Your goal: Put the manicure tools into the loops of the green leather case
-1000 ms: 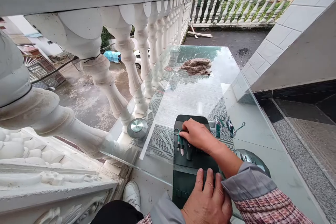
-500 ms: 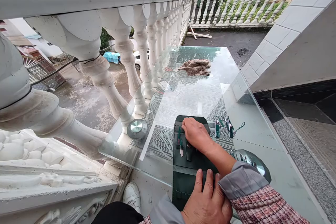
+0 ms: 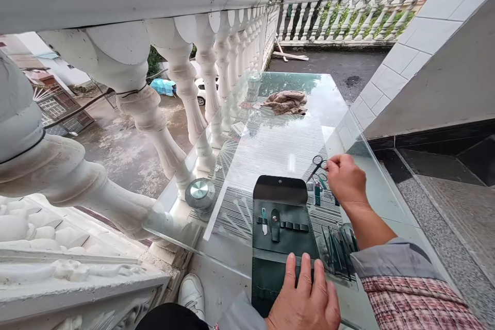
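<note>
Small dark scissors [image 3: 317,164] are pinched by one handle loop in the fingers of my right hand [image 3: 347,178], over the right side of the glass table. Below them lie nail clippers [image 3: 317,194] with a green cord. My left hand [image 3: 305,294] lies flat, fingers spread, on the lower part of an opened dark green manicure case [image 3: 284,250]. In its upper panel sit a small green-handled blade tool [image 3: 264,220] and a snapped leather sheath [image 3: 275,227], beside a row of elastic loops. Several slim dark tools [image 3: 337,252] rest just right of the case.
The glass table top [image 3: 286,139] stands on faceted supports, one with a round metal cap [image 3: 200,190]. A crumpled brown cloth [image 3: 286,102] lies at its far end. White balusters [image 3: 154,113] run along the left, and a tiled sloping wall [image 3: 402,62] rises on the right.
My right hand has moved right from the case's upper panel, bringing the scissors over the clippers. The left hand stays on the case. The slim tools beside the case have come into view.
</note>
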